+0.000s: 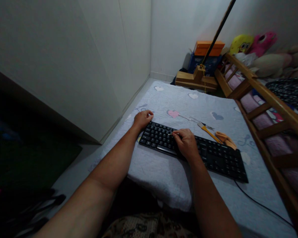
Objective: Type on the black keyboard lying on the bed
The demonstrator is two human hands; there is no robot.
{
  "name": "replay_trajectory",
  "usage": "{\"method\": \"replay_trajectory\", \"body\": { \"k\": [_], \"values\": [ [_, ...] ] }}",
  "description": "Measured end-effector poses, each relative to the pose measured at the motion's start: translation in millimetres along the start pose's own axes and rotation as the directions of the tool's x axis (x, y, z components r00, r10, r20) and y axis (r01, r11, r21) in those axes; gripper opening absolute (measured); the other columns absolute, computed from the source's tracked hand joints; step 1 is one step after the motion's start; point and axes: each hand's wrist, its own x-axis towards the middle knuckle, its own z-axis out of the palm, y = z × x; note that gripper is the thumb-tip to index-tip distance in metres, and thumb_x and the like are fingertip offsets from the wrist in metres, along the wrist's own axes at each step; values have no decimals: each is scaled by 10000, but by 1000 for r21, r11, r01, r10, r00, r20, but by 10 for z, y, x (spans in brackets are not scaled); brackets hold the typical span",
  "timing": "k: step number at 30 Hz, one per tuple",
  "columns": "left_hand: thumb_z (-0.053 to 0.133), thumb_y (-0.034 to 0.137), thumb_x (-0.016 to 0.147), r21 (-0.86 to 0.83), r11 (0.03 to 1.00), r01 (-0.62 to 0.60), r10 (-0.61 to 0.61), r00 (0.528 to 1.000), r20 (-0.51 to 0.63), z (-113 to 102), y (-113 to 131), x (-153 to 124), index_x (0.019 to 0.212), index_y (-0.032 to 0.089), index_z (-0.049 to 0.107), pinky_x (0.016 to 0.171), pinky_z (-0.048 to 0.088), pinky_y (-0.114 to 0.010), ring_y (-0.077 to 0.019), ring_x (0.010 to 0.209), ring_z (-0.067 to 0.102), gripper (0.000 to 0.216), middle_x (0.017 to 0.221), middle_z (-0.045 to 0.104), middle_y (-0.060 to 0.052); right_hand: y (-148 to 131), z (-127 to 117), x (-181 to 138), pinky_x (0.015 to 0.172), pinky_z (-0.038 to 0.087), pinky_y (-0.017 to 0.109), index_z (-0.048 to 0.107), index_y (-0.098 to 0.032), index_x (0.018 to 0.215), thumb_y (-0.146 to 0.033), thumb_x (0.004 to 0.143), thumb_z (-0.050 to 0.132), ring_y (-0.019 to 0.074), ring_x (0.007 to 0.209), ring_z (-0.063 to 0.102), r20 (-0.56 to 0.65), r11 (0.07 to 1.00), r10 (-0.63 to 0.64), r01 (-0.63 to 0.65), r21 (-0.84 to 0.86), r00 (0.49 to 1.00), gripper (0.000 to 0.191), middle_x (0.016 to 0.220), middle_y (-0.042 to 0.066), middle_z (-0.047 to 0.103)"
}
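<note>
A black computer keyboard (216,158) lies at a slant on the cloth-covered table. My right hand (187,142) is over its middle keys, thumb and fingers pinched on a thin pale-tipped stick, like a cotton swab (170,134). The tip is at the keys. My left hand (142,119) rests by the keyboard's back left corner with its fingers curled; whether anything is in them is hidden. Behind the keyboard lie a flat brush (210,133) with a yellow handle, an orange-tan folded cloth (225,139) and a thin white stick (183,116) among slender tools.
A heart-patterned light cloth (161,178) covers the table. The keyboard's cable (263,201) runs off to the front right. A wooden bed rail (270,96) borders the right side, a pale cabinet (89,59) the left. Behind stands a wooden base (196,80) with a dark pole.
</note>
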Motion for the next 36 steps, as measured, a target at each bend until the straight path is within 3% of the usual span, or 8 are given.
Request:
{"method": "replay_trajectory", "body": {
  "k": [36],
  "values": [
    [551, 320, 818, -9, 1000, -6, 6, 1000, -11, 7, -8, 0, 947, 196, 710, 608, 350, -264, -143, 682, 553, 239, 763, 657, -20, -79, 20, 28, 893, 392, 403, 712, -225, 852, -249, 896, 537, 238, 935, 574, 17, 1000, 6, -6, 10, 1000, 183, 904, 58, 724]
  ]
}}
